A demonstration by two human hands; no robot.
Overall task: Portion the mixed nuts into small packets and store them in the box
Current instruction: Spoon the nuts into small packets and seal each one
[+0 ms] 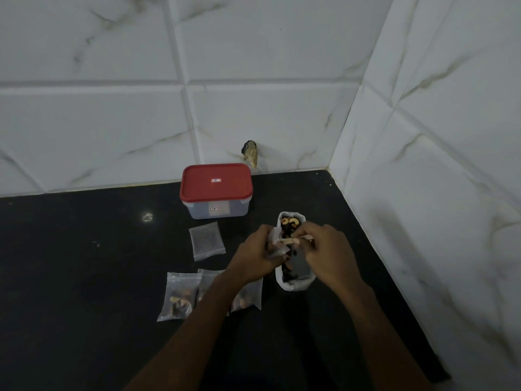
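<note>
A white tray of mixed nuts (293,285) lies on the black counter, right of centre. Over it my left hand (255,255) grips a small clear packet (277,244) with its mouth toward my right hand. My right hand (327,251) pinches a thin pale stick or spoon (303,237) at the packet's mouth. A clear box with a red lid (216,190), shut, stands behind by the wall. An empty packet (206,240) lies flat in front of it. Filled packets (179,296) lie in a row near me, partly hidden by my left forearm.
The black counter (84,263) ends at marble-tiled walls behind and on the right, forming a corner. A chipped hole in the wall tile (251,153) sits just above the counter behind the box.
</note>
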